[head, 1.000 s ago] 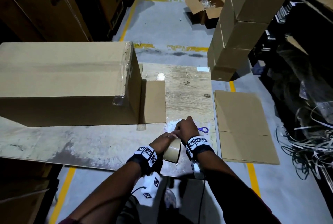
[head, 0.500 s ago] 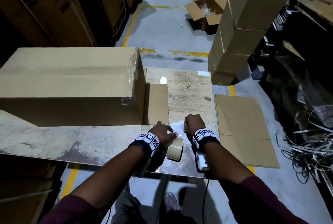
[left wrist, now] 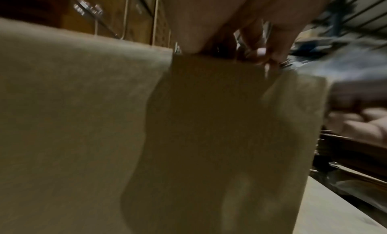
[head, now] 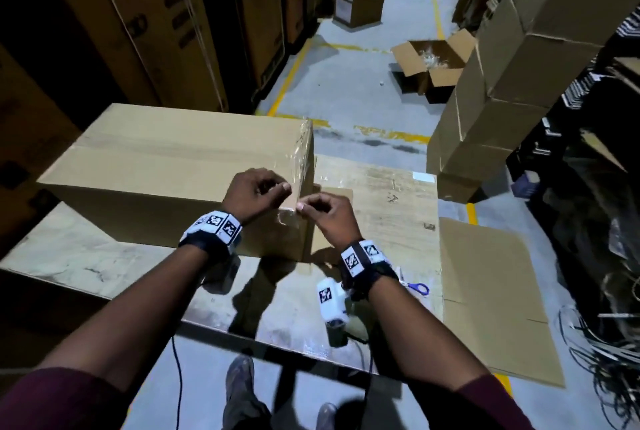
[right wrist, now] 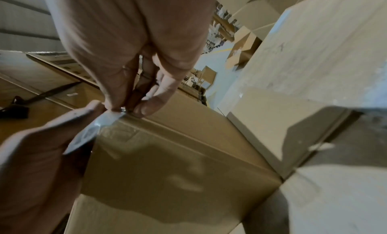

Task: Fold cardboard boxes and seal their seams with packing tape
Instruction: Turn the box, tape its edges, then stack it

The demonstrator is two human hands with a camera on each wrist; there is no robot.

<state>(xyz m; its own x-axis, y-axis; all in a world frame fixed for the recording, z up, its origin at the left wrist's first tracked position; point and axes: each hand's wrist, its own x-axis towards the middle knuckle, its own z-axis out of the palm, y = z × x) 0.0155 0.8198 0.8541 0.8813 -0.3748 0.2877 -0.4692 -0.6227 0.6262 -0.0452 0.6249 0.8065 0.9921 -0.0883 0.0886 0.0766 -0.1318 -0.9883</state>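
A long closed cardboard box (head: 180, 159) lies on the wooden table (head: 381, 208), with shiny clear tape wrapped over its right end. Both hands meet at its near top right corner. My left hand (head: 280, 192) has curled fingers and pinches a strip of clear tape (right wrist: 90, 133) under its thumb. My right hand (head: 302, 207) pinches the same strip's end against the corner edge (right wrist: 123, 111). The left wrist view is blurred; the box's side (left wrist: 62, 105) fills it, with fingertips (left wrist: 261, 54) at its top edge. No tape roll is visible.
Blue-handled scissors (head: 417, 287) lie on the table by my right wrist. A flat cardboard piece (right wrist: 282, 130) lies right of the box. A flattened box (head: 485, 291) leans at the table's right edge. Stacked boxes (head: 502, 100) and an open carton (head: 433, 62) stand beyond.
Both hands left the tape roll near the table's front edge and rose to the box's near right corner, where they now pinch a tape strip. The view moved closer.
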